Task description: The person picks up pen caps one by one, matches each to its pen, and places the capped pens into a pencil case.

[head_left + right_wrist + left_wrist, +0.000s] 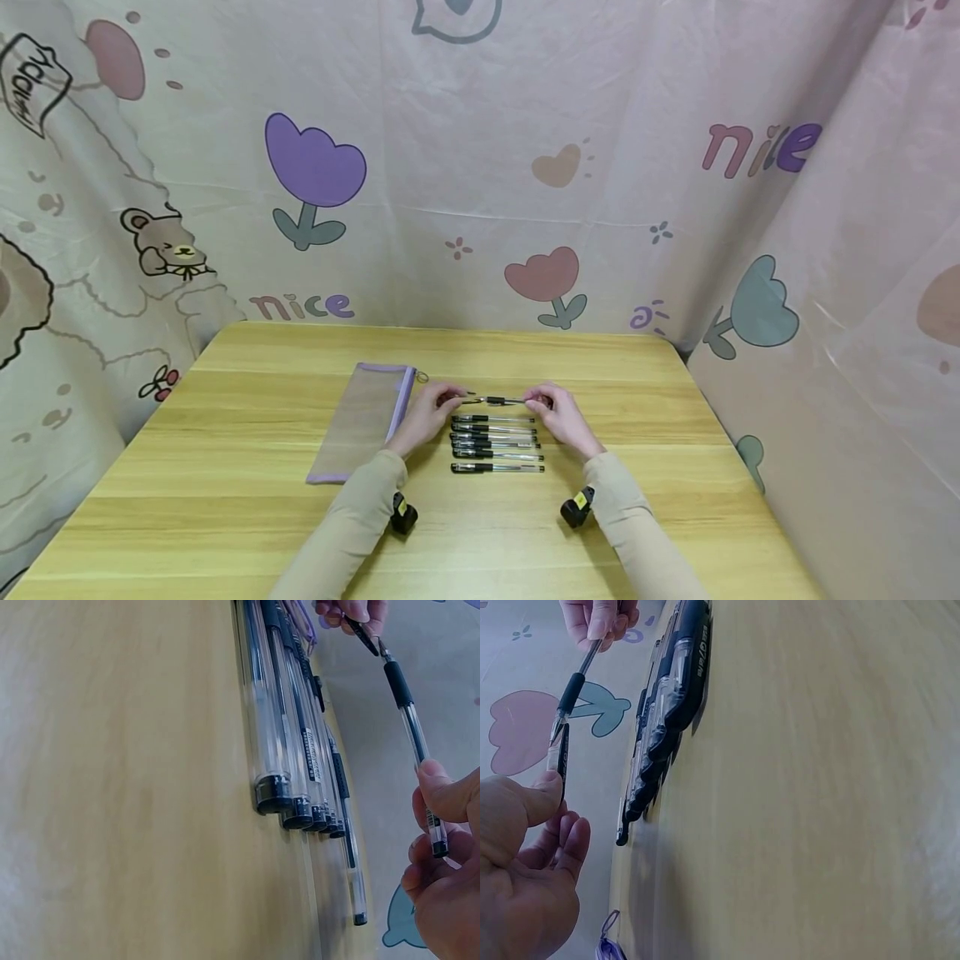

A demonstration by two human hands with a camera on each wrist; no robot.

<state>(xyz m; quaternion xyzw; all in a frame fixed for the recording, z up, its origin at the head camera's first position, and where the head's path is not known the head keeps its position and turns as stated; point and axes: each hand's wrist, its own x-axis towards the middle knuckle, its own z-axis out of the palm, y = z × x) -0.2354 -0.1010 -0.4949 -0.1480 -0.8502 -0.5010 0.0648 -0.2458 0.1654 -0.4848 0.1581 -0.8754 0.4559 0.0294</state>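
Note:
My right hand (537, 404) pinches the rear end of a clear pen (501, 401) with a black grip and holds it level above the table. My left hand (450, 397) pinches its black cap (562, 759) between thumb and fingers. The cap's mouth sits right at the bare pen tip (382, 649). In the left wrist view my thumb (544, 799) presses on the cap, and the right hand (600, 619) shows at the top. In the right wrist view the fingers (439, 806) hold the pen barrel (411, 724). Several capped pens (495, 442) lie in a row just below the hands.
A flat mesh pouch (363, 421) with purple trim lies left of the pens on the wooden table (675, 467). Printed cloth walls (480, 167) close in the back and both sides. A black wrist camera (402, 512) sits on each forearm.

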